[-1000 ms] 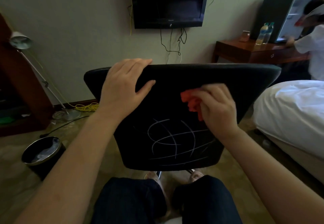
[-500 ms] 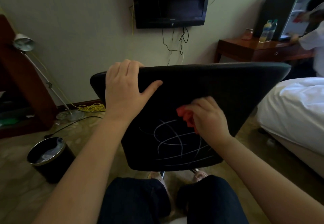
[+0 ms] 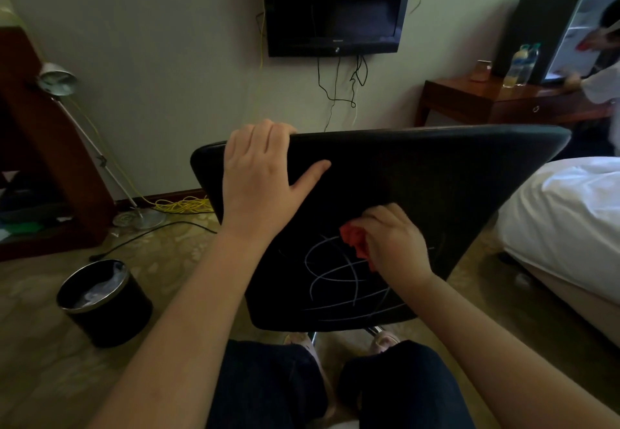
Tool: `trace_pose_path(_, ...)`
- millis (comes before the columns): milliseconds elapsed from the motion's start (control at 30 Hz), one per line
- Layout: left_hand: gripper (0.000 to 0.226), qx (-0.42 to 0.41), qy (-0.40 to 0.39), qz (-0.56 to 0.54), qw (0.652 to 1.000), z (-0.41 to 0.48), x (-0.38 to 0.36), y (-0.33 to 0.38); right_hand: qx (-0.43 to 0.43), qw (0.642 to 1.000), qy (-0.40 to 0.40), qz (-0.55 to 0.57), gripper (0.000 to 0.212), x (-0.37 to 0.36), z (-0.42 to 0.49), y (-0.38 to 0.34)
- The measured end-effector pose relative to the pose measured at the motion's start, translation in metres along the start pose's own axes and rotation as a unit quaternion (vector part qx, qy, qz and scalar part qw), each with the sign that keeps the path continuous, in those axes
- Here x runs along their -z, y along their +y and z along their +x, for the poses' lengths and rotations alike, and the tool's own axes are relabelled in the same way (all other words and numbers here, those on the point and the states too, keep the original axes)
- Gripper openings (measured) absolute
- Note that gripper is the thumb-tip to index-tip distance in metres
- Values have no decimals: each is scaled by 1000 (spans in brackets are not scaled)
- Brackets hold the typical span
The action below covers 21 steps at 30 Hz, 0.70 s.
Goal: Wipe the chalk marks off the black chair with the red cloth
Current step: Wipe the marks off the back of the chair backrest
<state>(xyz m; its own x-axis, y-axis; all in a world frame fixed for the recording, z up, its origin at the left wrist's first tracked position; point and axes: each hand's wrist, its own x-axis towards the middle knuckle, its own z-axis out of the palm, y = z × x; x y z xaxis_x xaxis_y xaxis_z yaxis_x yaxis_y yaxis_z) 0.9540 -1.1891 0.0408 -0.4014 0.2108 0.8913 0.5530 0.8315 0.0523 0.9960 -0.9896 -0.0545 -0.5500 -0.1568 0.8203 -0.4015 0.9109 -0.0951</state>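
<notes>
The black chair (image 3: 436,173) faces me with its backrest upright in the middle of the view. White chalk marks (image 3: 339,281), looping scribbles, cover the lower middle of the backrest. My left hand (image 3: 261,177) grips the backrest's top edge near its left corner, fingers hooked over the rim, thumb on the front. My right hand (image 3: 396,244) holds the bunched red cloth (image 3: 354,239) against the backrest at the upper right of the scribbles.
A black waste bin (image 3: 104,301) stands on the carpet at lower left. A floor lamp (image 3: 57,79) and yellow cable (image 3: 184,205) lie behind it. A white bed (image 3: 570,220) sits right. A wooden desk (image 3: 503,100) with bottles and another person stands at the back right.
My right hand has carried the red cloth down the backrest from near its top onto the upper part of the chalk scribbles. My left hand has kept its grip on the top edge.
</notes>
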Motion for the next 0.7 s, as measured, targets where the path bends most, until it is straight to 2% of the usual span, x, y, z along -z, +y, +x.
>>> trace_pose_path(133,55,11,6,-1,1000,2,-1,1,48,984,170,33,18,47,50,-29)
trace_pose_path(200,55,16,4,1,1000,1,-2,2,60,978,196,31,14,50,58,-30)
trace_pose_path(233,55,16,3,1,1000,1,-2,2,65,980,184,32,18,43,53,-27)
trace_pose_path(300,56,17,0,2,1000,1,-3,3,46,994,99,26,31,18,29,-13)
trace_pose_path(333,56,19,-3,2,1000,1,-3,3,32,999,41,1,25,4,14,-3)
trace_pose_path(367,56,19,-6,2,1000,2,-2,3,16,999,-15,-34,11,-10,-3,7)
trace_pose_path(433,56,17,-7,4,1000,2,-1,5,-32,991,-103,-74,24,-29,-24,17)
trace_pose_path(467,55,14,-4,6,1000,0,-1,5,-51,990,-117,-64,24,-30,-26,14)
trace_pose_path(500,54,11,2,7,1000,-1,0,6,-48,993,-95,-60,15,-29,-22,10)
trace_pose_path(600,53,6,9,6,1000,-1,0,6,-10,999,38,-5,29,0,13,-15)
trace_pose_path(700,54,16,6,11,1000,0,-2,7,27,987,152,34,19,31,45,-28)
